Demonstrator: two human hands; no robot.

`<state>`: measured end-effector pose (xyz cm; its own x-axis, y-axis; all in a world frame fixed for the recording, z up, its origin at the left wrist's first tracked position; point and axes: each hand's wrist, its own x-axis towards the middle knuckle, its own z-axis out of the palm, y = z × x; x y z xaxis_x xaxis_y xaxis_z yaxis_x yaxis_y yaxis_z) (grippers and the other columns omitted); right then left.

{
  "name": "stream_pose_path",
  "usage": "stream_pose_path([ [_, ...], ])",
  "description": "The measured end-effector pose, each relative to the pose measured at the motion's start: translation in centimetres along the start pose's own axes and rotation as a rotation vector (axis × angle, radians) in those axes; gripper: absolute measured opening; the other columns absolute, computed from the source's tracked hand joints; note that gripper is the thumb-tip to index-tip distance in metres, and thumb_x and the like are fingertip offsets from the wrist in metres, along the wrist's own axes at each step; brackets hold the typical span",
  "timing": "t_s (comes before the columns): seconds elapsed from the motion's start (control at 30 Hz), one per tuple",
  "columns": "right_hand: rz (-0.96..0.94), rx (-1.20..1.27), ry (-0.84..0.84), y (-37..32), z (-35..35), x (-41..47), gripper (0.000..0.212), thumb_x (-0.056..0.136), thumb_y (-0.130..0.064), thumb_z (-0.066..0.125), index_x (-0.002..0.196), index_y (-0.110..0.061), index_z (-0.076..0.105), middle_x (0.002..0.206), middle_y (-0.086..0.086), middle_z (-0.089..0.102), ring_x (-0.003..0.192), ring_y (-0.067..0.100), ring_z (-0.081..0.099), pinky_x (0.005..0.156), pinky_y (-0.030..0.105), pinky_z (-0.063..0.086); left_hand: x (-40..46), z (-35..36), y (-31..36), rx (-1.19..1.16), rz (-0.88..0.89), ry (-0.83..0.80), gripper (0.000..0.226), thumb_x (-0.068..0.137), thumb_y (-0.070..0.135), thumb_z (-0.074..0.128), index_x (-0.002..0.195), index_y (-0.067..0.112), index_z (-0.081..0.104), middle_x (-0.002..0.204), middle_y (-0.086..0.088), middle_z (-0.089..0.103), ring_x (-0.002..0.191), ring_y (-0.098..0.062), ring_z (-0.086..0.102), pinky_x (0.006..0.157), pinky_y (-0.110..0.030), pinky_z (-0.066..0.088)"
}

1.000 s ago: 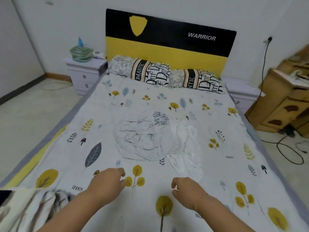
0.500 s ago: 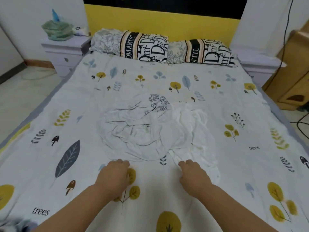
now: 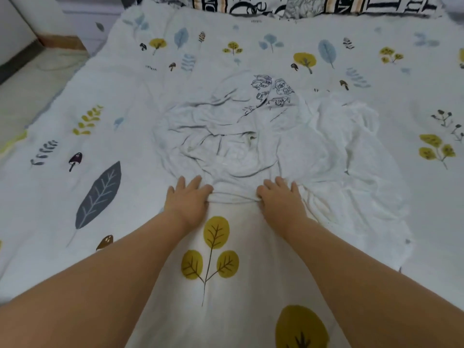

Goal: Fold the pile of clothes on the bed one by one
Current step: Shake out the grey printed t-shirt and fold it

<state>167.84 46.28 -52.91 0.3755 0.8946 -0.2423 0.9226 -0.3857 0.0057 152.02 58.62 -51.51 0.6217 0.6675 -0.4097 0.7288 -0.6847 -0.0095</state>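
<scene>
A crumpled pale grey garment with a dark line-drawing print lies in the middle of the bed. A white garment lies bunched against its right side and trails toward me. My left hand and my right hand sit side by side at the grey garment's near edge. Each hand has its fingers on top of the cloth and its thumb tucked at the hem, pinching it. The hem runs taut between the two hands.
The bed is covered by a white sheet printed with leaves and mushrooms. Patterned pillows line the far end. A white nightstand and bare floor lie to the left.
Both hands have reached forward from the bare sheet to the grey garment's near edge and taken hold of its hem. The camera has leaned in closer over the pile.
</scene>
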Motion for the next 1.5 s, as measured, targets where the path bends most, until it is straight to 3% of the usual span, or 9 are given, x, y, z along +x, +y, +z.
stream_pose_path([
  [0.07, 0.009, 0.04, 0.085, -0.4, 0.0, 0.1, 0.023, 0.095, -0.01, 0.036, 0.112, -0.014, 0.049, 0.113, 0.008, 0.059, 0.113, 0.024, 0.049, 0.108, 0.038, 0.022, 0.5, 0.1, -0.1, -0.058, 0.02, 0.082, 0.036, 0.097, 0.022, 0.035, 0.132, 0.022, 0.044, 0.139, -0.007, 0.039, 0.128, -0.031, 0.035, 0.102, -0.042, 0.033],
  [0.17, 0.017, 0.12, 0.167, -0.7, -0.6, -1.0, 0.026, 0.091, -0.001, 0.033, 0.11, -0.013, 0.047, 0.092, 0.008, 0.064, 0.087, 0.025, 0.059, 0.085, 0.028, 0.034, 0.0, -0.5, -0.2, -0.194, 0.06, 0.173, 0.025, 0.097, 0.017, 0.035, 0.111, 0.01, 0.055, 0.107, -0.01, 0.057, 0.101, -0.03, 0.054, 0.081, -0.035, 0.041],
  [0.27, 0.018, 0.245, 0.133, -0.7, -1.3, -3.8, 0.028, 0.095, -0.007, 0.033, 0.118, -0.014, 0.046, 0.09, 0.006, 0.063, 0.081, 0.022, 0.06, 0.063, 0.026, 0.033, -2.4, -1.0, -1.1, -0.293, 0.074, 0.223, 0.015, 0.097, 0.018, 0.036, 0.091, 0.013, 0.048, 0.082, -0.003, 0.054, 0.078, -0.023, 0.052, 0.064, -0.03, 0.034],
  [0.37, -0.013, 0.265, 0.108, -0.9, -2.8, -6.9, 0.024, 0.097, -0.015, 0.034, 0.117, -0.02, 0.047, 0.089, 0.0, 0.062, 0.08, 0.018, 0.061, 0.061, 0.024, 0.035, -5.7, -2.2, -1.9, -0.31, 0.096, 0.238, 0.018, 0.098, 0.022, 0.037, 0.081, 0.017, 0.04, 0.07, 0.005, 0.046, 0.068, -0.018, 0.045, 0.058, -0.029, 0.027],
  [0.57, -0.007, 0.319, 0.119, -1.3, -9.9, -12.8, 0.022, 0.101, -0.027, 0.026, 0.114, -0.02, 0.042, 0.078, -0.007, 0.054, 0.071, 0.016, 0.051, 0.06, 0.026, 0.032, -12.4, -9.9, -1.9, -0.382, 0.144, 0.308, 0.038, 0.096, 0.022, 0.043, 0.064, 0.03, 0.025, 0.058, 0.01, 0.039, 0.055, -0.009, 0.039, 0.047, -0.021, 0.024],
  [0.67, -0.004, 0.367, 0.157, -1.6, -15.6, -15.8, 0.018, 0.101, -0.035, 0.025, 0.103, -0.023, 0.039, 0.063, -0.012, 0.035, 0.067, 0.017, 0.044, 0.053, 0.027, 0.029, -16.1, -15.6, -1.9, -0.431, 0.155, 0.374, 0.038, 0.095, 0.02, 0.045, 0.064, 0.032, 0.028, 0.057, 0.01, 0.041, 0.054, -0.005, 0.04, 0.05, -0.016, 0.03],
  [1.07, -0.081, 0.519, 0.453, -4.6, -39.1, -28.2, 0.021, 0.096, -0.034, 0.043, 0.078, -0.022, 0.04, 0.056, -0.006, 0.042, 0.056, 0.015, 0.043, 0.05, 0.027, 0.03, -30.9, -37.7, -0.7, -0.814, 0.198, 0.744, 0.02, 0.092, 0.007, 0.048, 0.074, 0.013, 0.054, 0.075, -0.004, 0.057, 0.076, -0.021, 0.051, 0.06, -0.031, 0.031],
  [1.37, -0.278, 0.732, 0.544, -10.2, -48.2, -38.6, 0.034, 0.09, -0.034, 0.051, 0.057, -0.032, 0.044, 0.055, -0.011, 0.048, 0.054, 0.008, 0.042, 0.057, 0.025, 0.036, -44.5, -47.8, 0.4, -1.491, 0.472, 0.531, 0.034, 0.095, 0.002, 0.039, 0.067, 0.016, 0.052, 0.055, 0.003, 0.05, 0.052, -0.009, 0.044, 0.051, -0.02, 0.039],
  [1.5, -0.174, 0.793, 0.798, -10.3, -51.7, -40.8, 0.012, 0.093, -0.028, 0.048, 0.083, -0.029, 0.055, 0.078, -0.014, 0.059, 0.067, 0.004, 0.052, 0.062, 0.028, 0.046, -49.3, -50.3, -0.6, -1.545, 0.675, 0.41, 0.045, 0.089, -0.006, 0.037, 0.057, 0.019, 0.055, 0.054, 0.003, 0.047, 0.049, -0.008, 0.044, 0.045, -0.016, 0.037],
])
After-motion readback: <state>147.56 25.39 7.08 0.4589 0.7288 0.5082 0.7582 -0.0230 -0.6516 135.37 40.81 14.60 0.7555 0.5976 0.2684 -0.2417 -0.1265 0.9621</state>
